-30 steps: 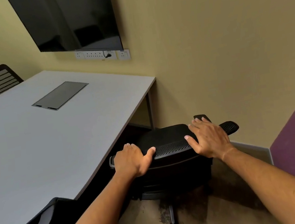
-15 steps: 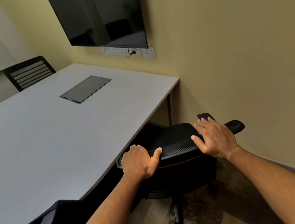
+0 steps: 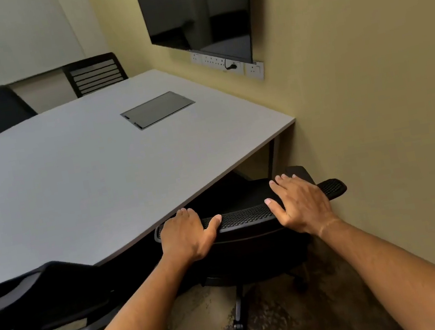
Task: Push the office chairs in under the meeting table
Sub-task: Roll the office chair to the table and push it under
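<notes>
Both bare hands rest on the curved top edge of a black mesh-backed office chair (image 3: 248,216) that stands at the near right corner of the pale grey meeting counter (image 3: 75,183), close to the yellow wall (image 3: 369,81). The left hand (image 3: 186,236) is closed over the left end of the chair's backrest top, fingers curled over the far side and thumb lying along the mesh. The right hand (image 3: 300,202) lies flatter on the right part of the same edge, fingers spread forward over it and thumb on the near side. The chair's seat is partly under the counter's near edge; its star base and castors stand on the mottled carpet (image 3: 281,327).

A second black office chair (image 3: 41,304) stands at the counter's near edge on the left, its backrest just outside the edge. Two more dark chairs (image 3: 94,73) sit along the far edge. A grey rectangular cable hatch (image 3: 158,109) is set flush near the counter's far right corner.
</notes>
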Demonstrator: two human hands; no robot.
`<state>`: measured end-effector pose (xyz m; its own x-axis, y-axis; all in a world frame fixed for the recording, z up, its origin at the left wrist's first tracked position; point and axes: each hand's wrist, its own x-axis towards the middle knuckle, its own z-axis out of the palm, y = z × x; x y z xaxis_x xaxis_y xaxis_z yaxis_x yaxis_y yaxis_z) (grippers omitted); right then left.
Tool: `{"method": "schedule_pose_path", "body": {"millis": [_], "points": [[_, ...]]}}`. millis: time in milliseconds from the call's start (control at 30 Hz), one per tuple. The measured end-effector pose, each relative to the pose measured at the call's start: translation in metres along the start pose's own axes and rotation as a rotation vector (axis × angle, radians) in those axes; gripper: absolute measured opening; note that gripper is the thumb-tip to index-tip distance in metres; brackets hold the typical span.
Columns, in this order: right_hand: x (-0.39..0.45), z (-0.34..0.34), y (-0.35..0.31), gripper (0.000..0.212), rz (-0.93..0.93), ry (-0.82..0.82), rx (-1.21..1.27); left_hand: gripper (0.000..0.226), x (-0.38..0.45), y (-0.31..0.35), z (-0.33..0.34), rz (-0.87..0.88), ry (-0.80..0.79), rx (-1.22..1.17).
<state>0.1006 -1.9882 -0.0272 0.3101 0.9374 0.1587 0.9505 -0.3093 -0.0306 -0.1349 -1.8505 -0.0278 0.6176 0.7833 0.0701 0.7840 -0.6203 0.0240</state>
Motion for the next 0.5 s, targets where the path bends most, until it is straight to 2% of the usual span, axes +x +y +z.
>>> {"method": "schedule_pose_path", "body": {"millis": [100, 200, 500], "points": [[0.008, 0.0, 0.016, 0.06, -0.038, 0.02, 0.012, 0.082, 0.002, 0.017, 0.0, -0.055, 0.012, 0.017], [0.016, -0.002, 0.031, 0.064, -0.054, 0.013, -0.013, 0.083, 0.004, 0.032, -0.002, -0.081, 0.005, 0.038], [0.046, 0.005, 0.068, 0.058, -0.155, 0.091, 0.005, 0.085, 0.026, 0.061, -0.005, -0.138, -0.02, 0.055]]}}
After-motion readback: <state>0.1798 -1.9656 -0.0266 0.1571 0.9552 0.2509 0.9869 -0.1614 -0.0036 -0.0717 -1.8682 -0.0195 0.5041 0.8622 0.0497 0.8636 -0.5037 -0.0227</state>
